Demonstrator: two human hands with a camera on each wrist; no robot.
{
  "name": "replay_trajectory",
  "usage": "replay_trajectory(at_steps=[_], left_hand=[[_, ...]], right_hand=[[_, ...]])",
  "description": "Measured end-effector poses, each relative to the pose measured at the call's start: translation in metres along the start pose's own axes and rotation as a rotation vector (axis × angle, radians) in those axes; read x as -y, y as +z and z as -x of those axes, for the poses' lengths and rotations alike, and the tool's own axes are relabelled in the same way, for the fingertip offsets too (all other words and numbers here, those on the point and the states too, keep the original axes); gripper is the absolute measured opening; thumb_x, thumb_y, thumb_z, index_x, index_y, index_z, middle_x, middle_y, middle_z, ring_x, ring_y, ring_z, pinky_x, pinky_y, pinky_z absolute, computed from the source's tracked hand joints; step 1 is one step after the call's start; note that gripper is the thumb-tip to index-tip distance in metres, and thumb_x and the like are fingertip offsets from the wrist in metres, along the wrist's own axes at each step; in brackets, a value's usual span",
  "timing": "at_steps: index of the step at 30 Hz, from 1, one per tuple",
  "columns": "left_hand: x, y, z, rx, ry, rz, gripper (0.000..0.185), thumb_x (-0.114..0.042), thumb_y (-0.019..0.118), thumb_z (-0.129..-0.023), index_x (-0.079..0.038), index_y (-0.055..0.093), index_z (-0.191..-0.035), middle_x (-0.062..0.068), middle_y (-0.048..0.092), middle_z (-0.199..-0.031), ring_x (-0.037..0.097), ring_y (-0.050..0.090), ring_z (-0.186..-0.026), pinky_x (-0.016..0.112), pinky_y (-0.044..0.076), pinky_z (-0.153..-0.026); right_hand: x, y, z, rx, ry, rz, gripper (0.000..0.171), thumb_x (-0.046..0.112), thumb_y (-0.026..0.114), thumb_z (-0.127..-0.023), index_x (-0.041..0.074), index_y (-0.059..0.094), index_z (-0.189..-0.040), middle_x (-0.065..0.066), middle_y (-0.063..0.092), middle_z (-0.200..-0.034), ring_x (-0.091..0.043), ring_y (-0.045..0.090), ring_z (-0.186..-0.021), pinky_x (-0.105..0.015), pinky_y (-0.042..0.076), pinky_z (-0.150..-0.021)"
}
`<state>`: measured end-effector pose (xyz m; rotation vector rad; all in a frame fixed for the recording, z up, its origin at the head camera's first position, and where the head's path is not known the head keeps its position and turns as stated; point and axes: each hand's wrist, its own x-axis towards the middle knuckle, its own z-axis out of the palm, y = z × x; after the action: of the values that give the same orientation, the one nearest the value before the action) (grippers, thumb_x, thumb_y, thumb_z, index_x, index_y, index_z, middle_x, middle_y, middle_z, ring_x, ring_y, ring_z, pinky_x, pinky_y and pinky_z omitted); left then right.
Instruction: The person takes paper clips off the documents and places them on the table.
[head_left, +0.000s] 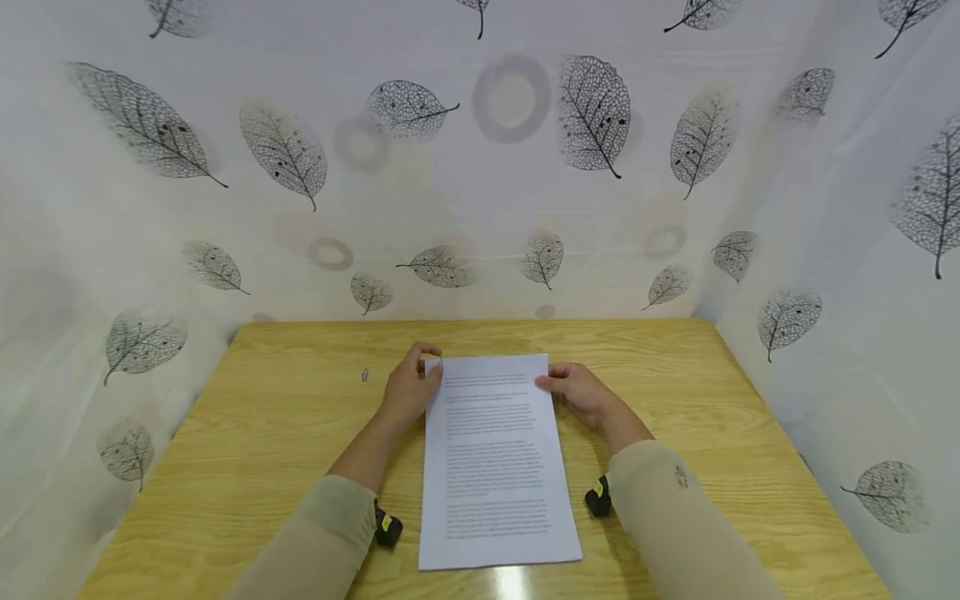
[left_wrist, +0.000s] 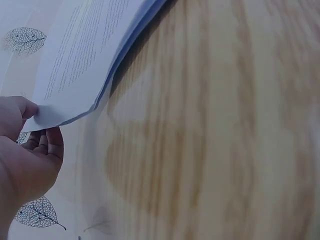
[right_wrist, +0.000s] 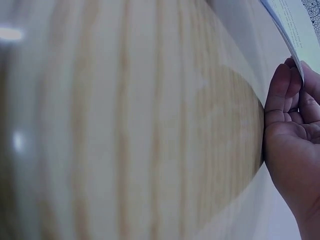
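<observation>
A stack of printed white sheets (head_left: 491,458) lies lengthwise in the middle of a wooden table (head_left: 262,433). My left hand (head_left: 412,387) pinches its far left corner. In the left wrist view that corner of the sheets (left_wrist: 75,65) is lifted off the wood, with the thumb of the left hand (left_wrist: 25,150) on top and the fingers curled beneath. My right hand (head_left: 577,392) holds the stack's right edge near the top. In the right wrist view the right hand's (right_wrist: 292,135) fingers curl under the paper edge (right_wrist: 295,20).
A small metal paper clip (head_left: 364,375) lies on the table left of my left hand. Leaf-printed white cloth (head_left: 480,208) walls in the table at the back and on both sides. Bare wood lies to either side of the sheets.
</observation>
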<state>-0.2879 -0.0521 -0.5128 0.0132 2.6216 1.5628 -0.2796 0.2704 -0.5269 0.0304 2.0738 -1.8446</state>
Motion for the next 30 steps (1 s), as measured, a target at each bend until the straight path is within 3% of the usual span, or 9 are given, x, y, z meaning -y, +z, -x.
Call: replay_trajectory(at_steps=[13,30], left_hand=[[0.001,-0.009,0.002,0.054,0.067,-0.129,0.029,-0.025,0.061,-0.109,-0.024,0.060,-0.138,0.007,0.060,-0.093,0.021,0.054,-0.077,0.029,0.044,-0.064],[-0.002,-0.012,0.003,0.047,0.097,-0.152,0.031,-0.024,0.062,-0.107,-0.020,0.062,-0.138,0.008,0.060,-0.099,0.021,0.056,-0.081,0.029,0.044,-0.064]], right_hand=[[-0.002,-0.001,-0.001,0.014,-0.010,-0.003,0.029,0.012,0.065,-0.109,-0.008,0.070,-0.129,0.003,0.080,-0.109,-0.012,0.068,-0.103,-0.023,0.055,-0.088],[-0.002,0.002,-0.002,0.000,-0.009,-0.031,0.029,0.007,0.066,-0.107,-0.012,0.068,-0.129,0.000,0.079,-0.112,-0.012,0.068,-0.106,-0.022,0.057,-0.089]])
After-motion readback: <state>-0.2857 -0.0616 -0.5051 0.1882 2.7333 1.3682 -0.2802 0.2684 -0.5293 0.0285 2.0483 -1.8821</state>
